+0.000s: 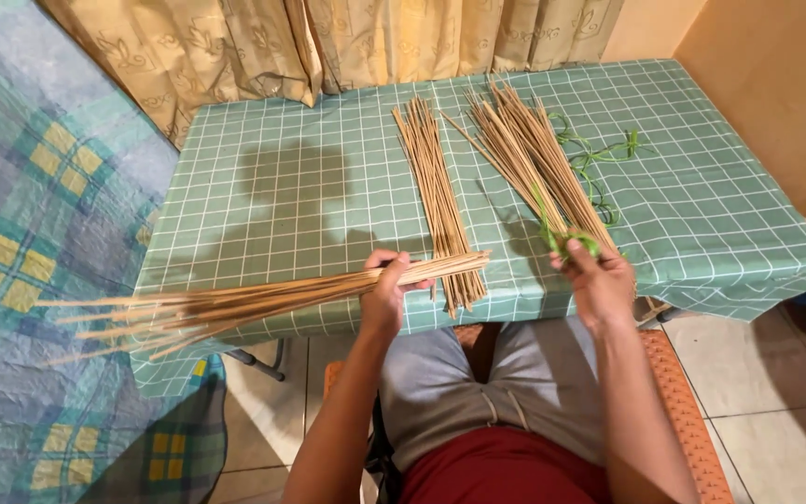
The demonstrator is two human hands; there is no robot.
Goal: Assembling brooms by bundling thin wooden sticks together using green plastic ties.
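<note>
My left hand grips a bundle of thin tan sticks near its thick end; the bundle lies sideways and its tips fan out to the left past the table edge. My right hand holds the near end of a second stick bundle that lies on the table, where a green string is wound around it. The string's loose end trails over the cloth to the right. A third loose bundle of sticks lies between my hands, pointing away from me.
The table wears a green checked cloth. Beige curtains hang behind it. A blue and yellow plaid blanket lies at the left. I sit on an orange chair over a tiled floor.
</note>
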